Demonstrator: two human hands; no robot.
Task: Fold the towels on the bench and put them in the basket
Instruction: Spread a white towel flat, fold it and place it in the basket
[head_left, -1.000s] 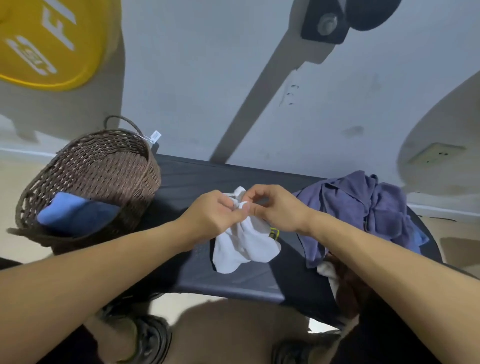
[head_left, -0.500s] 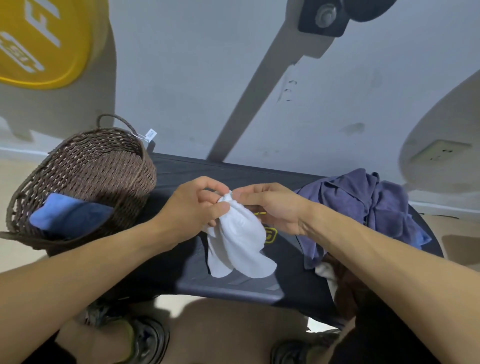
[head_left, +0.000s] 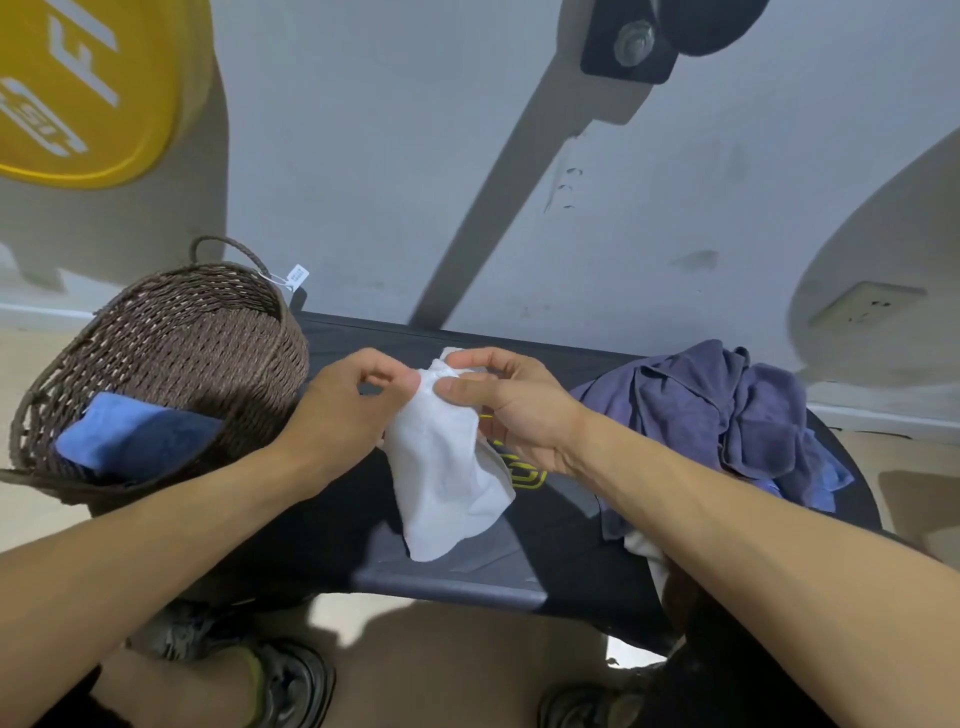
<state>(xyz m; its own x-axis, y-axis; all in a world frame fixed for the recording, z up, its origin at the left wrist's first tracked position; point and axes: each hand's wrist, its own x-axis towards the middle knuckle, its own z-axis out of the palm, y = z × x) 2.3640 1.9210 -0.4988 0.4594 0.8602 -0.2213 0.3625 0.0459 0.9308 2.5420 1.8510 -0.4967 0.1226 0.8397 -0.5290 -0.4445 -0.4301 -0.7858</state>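
One blue towel lies in the basket; both the left hand and right hand pinch the unfolded white towel, while purple towels wait on the desk.

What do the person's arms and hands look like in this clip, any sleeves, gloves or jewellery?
Both forearms are bare as far as the frame shows. The left hand and right hand wear no gloves, and no rings or watch are visible.

Soft white cloth towel, woven brown wicker basket, matt dark padded bench, purple terry towels.
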